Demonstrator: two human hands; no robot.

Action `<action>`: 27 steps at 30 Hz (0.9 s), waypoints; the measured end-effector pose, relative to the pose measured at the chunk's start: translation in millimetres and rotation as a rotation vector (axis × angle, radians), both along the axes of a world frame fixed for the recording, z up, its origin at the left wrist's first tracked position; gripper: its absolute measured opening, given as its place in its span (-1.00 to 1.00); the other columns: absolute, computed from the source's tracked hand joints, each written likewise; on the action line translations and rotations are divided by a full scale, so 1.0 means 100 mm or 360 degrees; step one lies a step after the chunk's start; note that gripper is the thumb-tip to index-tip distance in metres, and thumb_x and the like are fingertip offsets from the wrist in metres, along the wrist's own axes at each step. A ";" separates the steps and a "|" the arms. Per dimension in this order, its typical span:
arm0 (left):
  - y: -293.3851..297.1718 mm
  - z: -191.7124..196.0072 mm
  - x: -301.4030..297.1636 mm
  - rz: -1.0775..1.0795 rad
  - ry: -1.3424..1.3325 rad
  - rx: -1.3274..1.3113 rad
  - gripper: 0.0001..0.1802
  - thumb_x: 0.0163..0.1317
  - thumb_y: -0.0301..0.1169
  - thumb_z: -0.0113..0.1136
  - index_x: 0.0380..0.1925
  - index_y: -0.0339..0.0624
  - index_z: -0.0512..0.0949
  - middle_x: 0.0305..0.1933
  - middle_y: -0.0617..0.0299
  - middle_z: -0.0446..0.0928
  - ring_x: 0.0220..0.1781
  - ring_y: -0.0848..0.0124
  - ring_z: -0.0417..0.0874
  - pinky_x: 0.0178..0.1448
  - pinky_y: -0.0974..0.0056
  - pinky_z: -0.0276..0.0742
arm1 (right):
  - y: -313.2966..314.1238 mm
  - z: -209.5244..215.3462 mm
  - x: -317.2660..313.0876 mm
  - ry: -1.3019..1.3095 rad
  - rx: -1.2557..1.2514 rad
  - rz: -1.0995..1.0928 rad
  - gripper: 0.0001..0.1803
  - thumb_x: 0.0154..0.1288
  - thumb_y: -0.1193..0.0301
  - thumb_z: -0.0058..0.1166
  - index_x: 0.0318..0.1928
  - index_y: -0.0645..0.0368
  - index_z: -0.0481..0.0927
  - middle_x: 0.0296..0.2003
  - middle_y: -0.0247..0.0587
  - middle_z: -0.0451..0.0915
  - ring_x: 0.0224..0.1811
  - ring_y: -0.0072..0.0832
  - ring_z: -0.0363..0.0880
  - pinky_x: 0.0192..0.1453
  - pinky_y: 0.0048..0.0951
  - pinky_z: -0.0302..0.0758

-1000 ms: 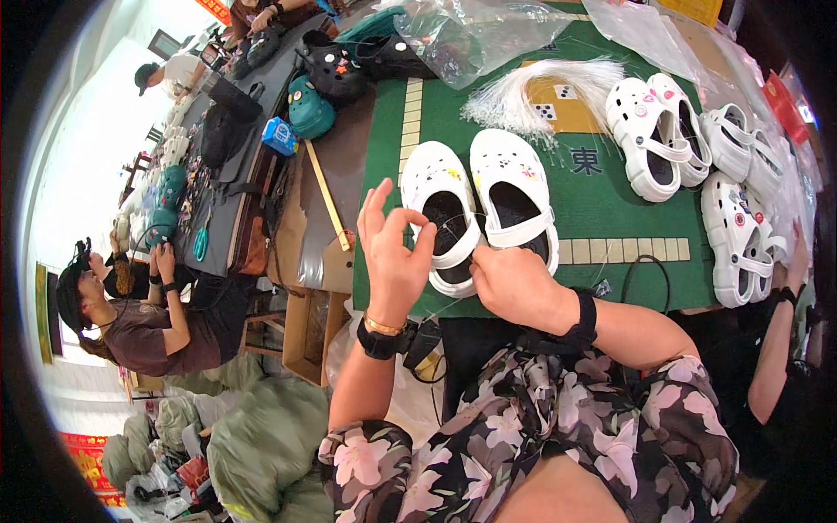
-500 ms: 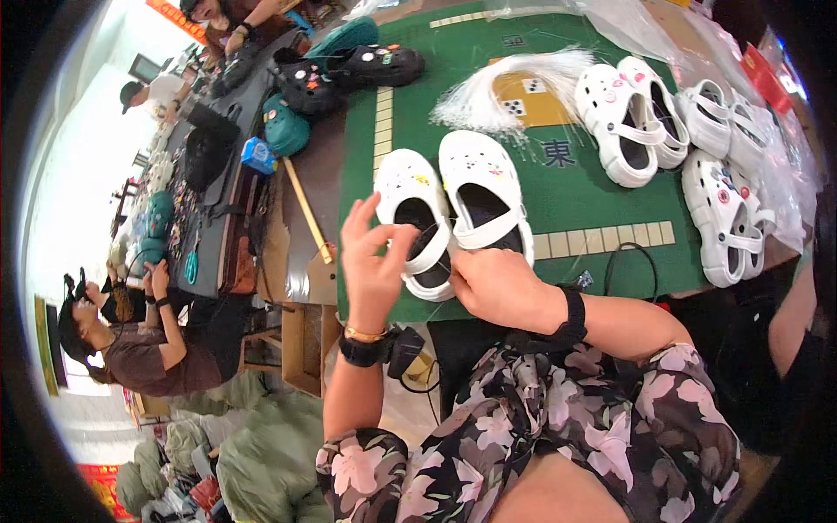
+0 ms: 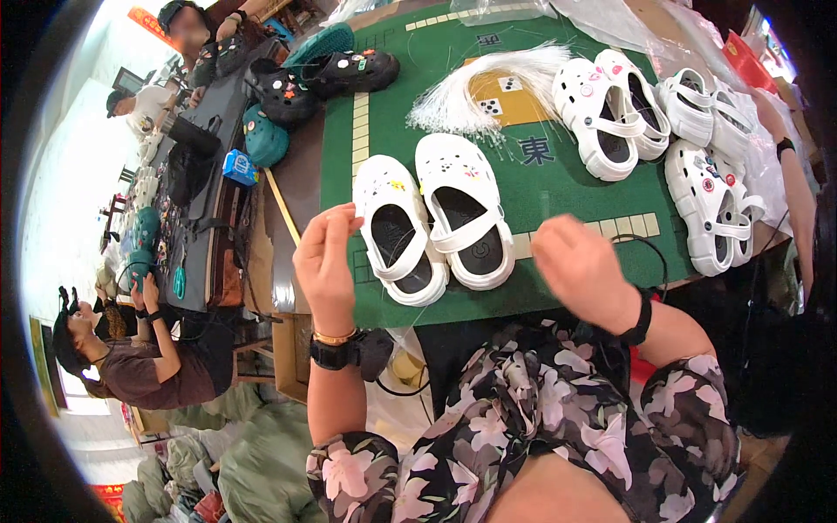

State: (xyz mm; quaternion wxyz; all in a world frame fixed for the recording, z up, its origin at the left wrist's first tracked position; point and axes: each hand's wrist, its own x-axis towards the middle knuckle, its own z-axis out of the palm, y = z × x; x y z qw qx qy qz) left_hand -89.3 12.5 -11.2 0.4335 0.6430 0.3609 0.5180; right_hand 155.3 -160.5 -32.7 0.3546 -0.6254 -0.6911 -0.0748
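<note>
A pair of white clogs (image 3: pixel 462 213) with small charms stands side by side on the green mat, toes pointing away from me. My left hand (image 3: pixel 327 266) is beside the left clog, its thumb and fingers pinched together near the clog's upper side. What the pinch holds, if anything, is too small to make out. To the right of the pair, apart from it, my right hand (image 3: pixel 580 266) is closed with curled fingers and slightly blurred; its fingertips' contents are hidden. Beyond the clogs lies a fanned bundle of thin white plastic strands (image 3: pixel 445 94).
More white clogs (image 3: pixel 602 118) stand at the right on the green mat (image 3: pixel 575 196), near clear plastic bags. Black clogs (image 3: pixel 353 74) and a teal clog (image 3: pixel 264 138) are at the far left. A blue packet (image 3: pixel 240 167) and wooden stick (image 3: pixel 281 205) lie left. Several people work nearby.
My right hand has left the right clog's strap and moved right. My left hand has shifted left, off the left clog's opening, its fingers drawn together. The view has shifted slightly.
</note>
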 end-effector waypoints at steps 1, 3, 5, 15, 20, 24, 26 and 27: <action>0.01 0.01 0.04 -0.0122 0.0108 -0.0062 -0.74 0.45 -0.42 0.04 -0.24 -0.41 0.65 -0.09 0.13 0.65 -0.15 0.48 0.65 -0.01 0.40 0.53 | -0.04 -0.02 -0.08 -0.0027 -0.0018 0.0127 -0.87 0.04 0.52 0.10 -0.37 0.19 0.43 -0.39 -0.15 0.46 -0.37 -0.18 0.54 -0.30 -0.22 0.54; 0.00 0.07 0.15 -0.0335 0.0316 -0.0153 -0.74 0.44 -0.42 0.06 -0.24 -0.42 0.66 -0.24 0.18 0.67 -0.21 0.49 0.67 -0.04 0.39 0.55 | -0.06 -0.10 -0.23 -0.0036 -0.0009 0.0365 -0.85 0.02 0.49 0.09 -0.35 0.23 0.45 -0.36 -0.12 0.47 -0.33 -0.20 0.57 -0.27 -0.26 0.56; 0.01 0.09 0.25 -0.0449 0.0533 -0.0172 -0.75 0.43 -0.41 0.09 -0.25 -0.40 0.66 -0.28 0.21 0.67 -0.23 0.52 0.66 -0.07 0.41 0.54 | -0.03 -0.20 -0.30 -0.0013 -0.0031 0.0535 -0.81 0.02 0.47 0.08 -0.32 0.27 0.46 -0.32 -0.09 0.49 -0.28 -0.20 0.60 -0.23 -0.29 0.57; 0.10 -0.01 0.56 -0.0777 0.0893 -0.0272 -0.78 0.34 -0.37 0.21 -0.30 -0.36 0.67 -0.43 0.32 0.62 -0.35 0.61 0.56 -0.22 0.45 0.46 | 0.06 -0.27 -0.51 -0.0010 0.0045 0.0609 -0.80 0.00 0.46 0.09 -0.33 0.28 0.48 -0.22 -0.06 0.54 -0.22 -0.21 0.62 -0.16 -0.32 0.60; 0.13 -0.04 0.57 -0.0781 0.0946 -0.0298 -0.79 0.36 -0.39 0.19 -0.26 -0.35 0.67 -0.39 0.33 0.63 -0.32 0.62 0.55 -0.20 0.46 0.45 | 0.11 -0.27 -0.42 0.0074 0.0092 0.0459 -0.78 0.04 0.47 0.09 -0.27 0.30 0.51 -0.16 -0.02 0.56 -0.15 -0.18 0.62 -0.08 -0.28 0.60; 0.12 -0.05 0.59 -0.0753 0.0867 -0.0385 -0.79 0.37 -0.40 0.19 -0.23 -0.37 0.67 -0.36 0.34 0.63 -0.28 0.62 0.56 -0.16 0.46 0.46 | 0.17 -0.27 -0.39 0.0058 0.0162 0.0391 -0.76 0.09 0.48 0.10 -0.20 0.31 0.53 -0.13 -0.01 0.56 -0.12 -0.16 0.62 -0.04 -0.25 0.59; 0.11 -0.10 0.61 -0.0862 0.0777 -0.0422 -0.79 0.37 -0.41 0.18 -0.22 -0.37 0.67 -0.32 0.32 0.65 -0.24 0.61 0.58 -0.11 0.44 0.48 | 0.20 -0.29 -0.39 0.0053 0.0159 0.0413 -0.76 0.09 0.48 0.09 -0.19 0.30 0.53 -0.12 -0.02 0.56 -0.12 -0.16 0.62 -0.04 -0.25 0.59; 0.10 -0.11 0.62 -0.0973 0.0685 -0.0461 -0.79 0.38 -0.42 0.17 -0.20 -0.38 0.67 -0.28 0.29 0.68 -0.21 0.59 0.59 -0.06 0.43 0.51 | 0.22 -0.30 -0.39 0.0048 0.0153 0.0432 -0.76 0.10 0.48 0.08 -0.19 0.30 0.53 -0.11 -0.03 0.55 -0.12 -0.17 0.61 -0.04 -0.25 0.58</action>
